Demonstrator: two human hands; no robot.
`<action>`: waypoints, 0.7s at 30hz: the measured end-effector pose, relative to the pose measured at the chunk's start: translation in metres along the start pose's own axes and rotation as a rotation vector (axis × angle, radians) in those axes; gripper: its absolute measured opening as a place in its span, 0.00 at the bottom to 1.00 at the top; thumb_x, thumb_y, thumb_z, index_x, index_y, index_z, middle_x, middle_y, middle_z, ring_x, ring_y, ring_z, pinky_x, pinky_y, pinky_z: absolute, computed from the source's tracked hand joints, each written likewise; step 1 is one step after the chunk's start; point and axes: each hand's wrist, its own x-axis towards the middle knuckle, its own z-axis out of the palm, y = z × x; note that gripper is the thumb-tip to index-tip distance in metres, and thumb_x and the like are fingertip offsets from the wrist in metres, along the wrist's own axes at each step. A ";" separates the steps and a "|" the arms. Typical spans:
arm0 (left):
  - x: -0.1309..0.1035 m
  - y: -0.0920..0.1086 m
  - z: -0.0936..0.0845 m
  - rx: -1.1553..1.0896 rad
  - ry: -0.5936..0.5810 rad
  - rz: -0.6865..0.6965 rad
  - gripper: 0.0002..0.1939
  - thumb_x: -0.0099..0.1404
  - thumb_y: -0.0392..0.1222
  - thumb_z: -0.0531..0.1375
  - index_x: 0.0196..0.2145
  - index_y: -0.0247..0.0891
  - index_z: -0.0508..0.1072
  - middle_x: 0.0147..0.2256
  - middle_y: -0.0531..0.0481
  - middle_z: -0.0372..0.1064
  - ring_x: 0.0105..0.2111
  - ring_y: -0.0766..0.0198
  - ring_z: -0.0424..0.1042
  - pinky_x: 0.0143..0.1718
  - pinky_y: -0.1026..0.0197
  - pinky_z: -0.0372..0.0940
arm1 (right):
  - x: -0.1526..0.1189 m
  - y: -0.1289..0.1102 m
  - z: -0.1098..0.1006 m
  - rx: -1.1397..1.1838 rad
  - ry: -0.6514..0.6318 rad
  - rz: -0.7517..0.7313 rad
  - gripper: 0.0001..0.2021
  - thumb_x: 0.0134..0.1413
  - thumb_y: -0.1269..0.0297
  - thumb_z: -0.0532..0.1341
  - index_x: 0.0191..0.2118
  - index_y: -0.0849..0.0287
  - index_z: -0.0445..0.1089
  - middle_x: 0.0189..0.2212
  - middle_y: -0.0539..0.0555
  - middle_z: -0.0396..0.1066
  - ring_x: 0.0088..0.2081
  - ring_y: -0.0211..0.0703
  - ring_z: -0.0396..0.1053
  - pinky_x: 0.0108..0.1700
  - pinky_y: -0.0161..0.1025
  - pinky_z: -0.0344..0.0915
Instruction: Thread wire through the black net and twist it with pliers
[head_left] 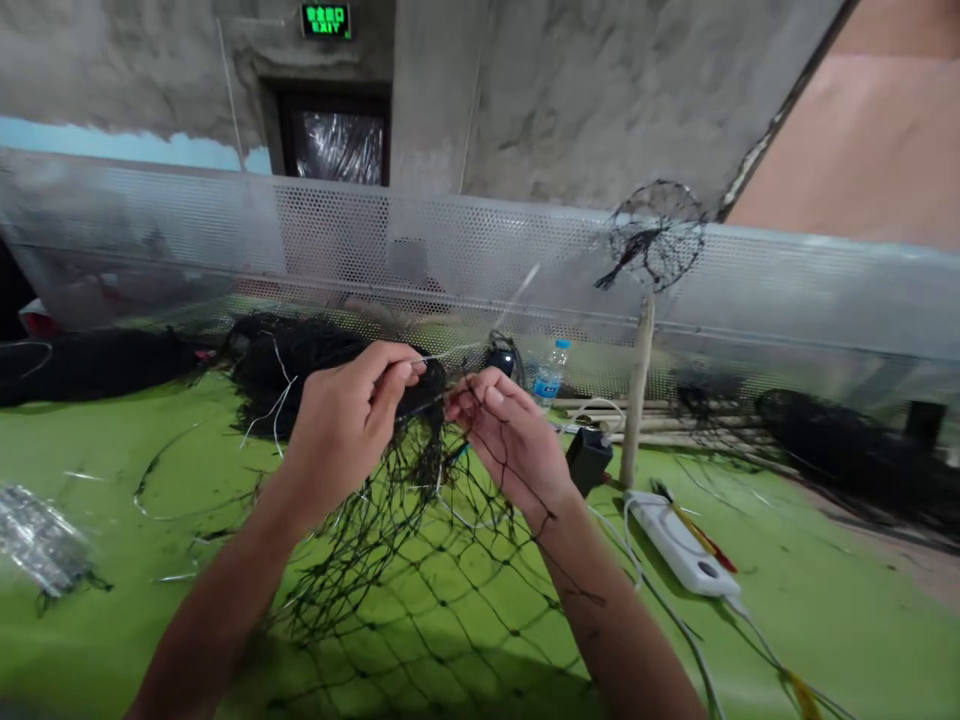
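Note:
Black knotted netting [480, 560] hangs from my hands and spreads toward me over the green tabletop. My right hand [510, 425] pinches an edge of this net between thumb and fingers, and some mesh drapes over its wrist. Close by on the left, my left hand [356, 410] is closed with thumb against forefinger on a thin pale cord [454, 352], whose end sticks out to the right. A dark strand runs between the two hands. Part of the net behind the fingers is bunched and hard to make out.
Dark net heaps [300, 350] lie behind my left hand. A water bottle [551, 375], a wooden post [637, 400], a black adapter [589, 460] and a white power strip [682, 545] with cables stand to the right. Perforated sheeting [465, 245] lines the back.

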 end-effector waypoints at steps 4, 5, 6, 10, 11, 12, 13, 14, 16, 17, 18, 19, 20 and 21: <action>-0.006 0.001 0.011 -0.225 -0.154 -0.114 0.11 0.77 0.46 0.57 0.49 0.41 0.77 0.41 0.52 0.82 0.40 0.67 0.81 0.43 0.65 0.72 | 0.001 0.009 -0.003 -0.049 0.013 -0.041 0.05 0.58 0.61 0.69 0.32 0.53 0.76 0.34 0.51 0.68 0.42 0.43 0.67 0.51 0.39 0.62; -0.006 -0.001 0.013 -0.298 -0.178 -0.149 0.11 0.77 0.46 0.57 0.49 0.41 0.77 0.41 0.52 0.81 0.39 0.67 0.81 0.43 0.65 0.72 | 0.001 0.011 -0.004 -0.043 0.001 -0.041 0.05 0.58 0.61 0.69 0.32 0.53 0.76 0.34 0.50 0.68 0.43 0.43 0.67 0.51 0.39 0.62; -0.005 -0.002 0.016 -0.373 -0.187 -0.183 0.11 0.76 0.45 0.58 0.50 0.41 0.76 0.42 0.51 0.81 0.39 0.67 0.80 0.42 0.65 0.72 | 0.001 0.012 -0.004 -0.030 -0.012 -0.038 0.05 0.59 0.61 0.69 0.32 0.53 0.76 0.33 0.50 0.68 0.43 0.43 0.67 0.51 0.39 0.62; 0.003 -0.010 0.021 -0.659 -0.245 -0.297 0.10 0.74 0.39 0.58 0.51 0.38 0.75 0.36 0.51 0.77 0.32 0.69 0.75 0.34 0.66 0.70 | 0.002 0.017 -0.005 0.013 -0.033 -0.009 0.05 0.59 0.62 0.68 0.32 0.54 0.77 0.32 0.49 0.70 0.41 0.41 0.69 0.50 0.38 0.63; 0.004 -0.011 0.021 -0.717 -0.283 -0.316 0.10 0.74 0.39 0.57 0.51 0.37 0.74 0.34 0.52 0.76 0.30 0.70 0.74 0.32 0.67 0.69 | 0.002 0.018 -0.006 0.016 -0.029 0.013 0.06 0.59 0.62 0.68 0.32 0.55 0.76 0.31 0.49 0.70 0.39 0.41 0.70 0.49 0.38 0.64; 0.006 -0.012 0.021 -0.767 -0.320 -0.334 0.11 0.74 0.39 0.57 0.50 0.37 0.74 0.34 0.52 0.75 0.28 0.71 0.72 0.29 0.67 0.67 | 0.003 0.020 -0.006 0.019 -0.021 0.037 0.06 0.59 0.62 0.68 0.32 0.55 0.76 0.31 0.48 0.71 0.38 0.40 0.70 0.47 0.38 0.64; 0.007 -0.013 0.021 -0.804 -0.348 -0.348 0.11 0.74 0.39 0.56 0.50 0.37 0.74 0.33 0.52 0.74 0.27 0.71 0.70 0.28 0.67 0.66 | 0.003 0.021 -0.006 0.022 -0.013 0.059 0.07 0.59 0.61 0.69 0.31 0.56 0.76 0.31 0.48 0.71 0.36 0.39 0.70 0.44 0.38 0.65; 0.007 -0.013 0.021 -0.826 -0.361 -0.358 0.11 0.74 0.39 0.56 0.50 0.36 0.75 0.33 0.52 0.73 0.27 0.71 0.69 0.27 0.67 0.65 | 0.003 0.022 -0.006 0.027 -0.002 0.075 0.07 0.59 0.61 0.69 0.31 0.56 0.76 0.30 0.48 0.71 0.34 0.39 0.69 0.42 0.37 0.65; 0.008 -0.015 0.019 -0.831 -0.356 -0.352 0.10 0.73 0.38 0.57 0.48 0.35 0.76 0.31 0.53 0.72 0.28 0.71 0.69 0.30 0.67 0.66 | 0.003 0.023 -0.005 0.030 0.022 0.071 0.07 0.58 0.62 0.69 0.31 0.56 0.75 0.29 0.48 0.70 0.33 0.38 0.69 0.40 0.36 0.65; 0.008 -0.016 0.018 -0.818 -0.348 -0.341 0.10 0.72 0.38 0.58 0.48 0.35 0.76 0.30 0.54 0.71 0.29 0.70 0.70 0.33 0.66 0.67 | 0.003 0.023 -0.004 0.030 0.034 0.051 0.07 0.58 0.62 0.69 0.30 0.56 0.76 0.29 0.48 0.70 0.34 0.38 0.70 0.42 0.36 0.66; 0.009 -0.017 0.016 -0.801 -0.342 -0.332 0.10 0.72 0.37 0.59 0.48 0.35 0.76 0.29 0.54 0.72 0.30 0.70 0.71 0.36 0.66 0.68 | 0.003 0.024 -0.003 0.032 0.045 0.029 0.07 0.57 0.63 0.69 0.30 0.57 0.76 0.29 0.48 0.70 0.36 0.39 0.72 0.45 0.37 0.67; 0.009 -0.018 0.015 -0.782 -0.341 -0.330 0.10 0.72 0.37 0.59 0.48 0.35 0.76 0.29 0.53 0.73 0.31 0.69 0.73 0.38 0.65 0.70 | 0.002 0.023 -0.002 0.038 0.053 0.010 0.07 0.57 0.63 0.69 0.30 0.57 0.76 0.29 0.48 0.70 0.39 0.41 0.73 0.50 0.38 0.68; 0.009 -0.019 0.013 -0.761 -0.343 -0.337 0.10 0.71 0.37 0.60 0.49 0.34 0.76 0.30 0.52 0.75 0.32 0.68 0.75 0.40 0.64 0.71 | 0.002 0.023 0.000 0.050 0.058 -0.001 0.06 0.56 0.63 0.69 0.29 0.57 0.76 0.29 0.49 0.71 0.41 0.42 0.74 0.54 0.40 0.68; 0.009 -0.021 0.012 -0.738 -0.343 -0.351 0.11 0.71 0.37 0.60 0.49 0.34 0.76 0.32 0.51 0.77 0.34 0.67 0.76 0.41 0.64 0.72 | 0.002 0.023 0.001 0.064 0.059 -0.003 0.06 0.56 0.63 0.69 0.29 0.56 0.76 0.30 0.49 0.70 0.42 0.43 0.74 0.55 0.41 0.68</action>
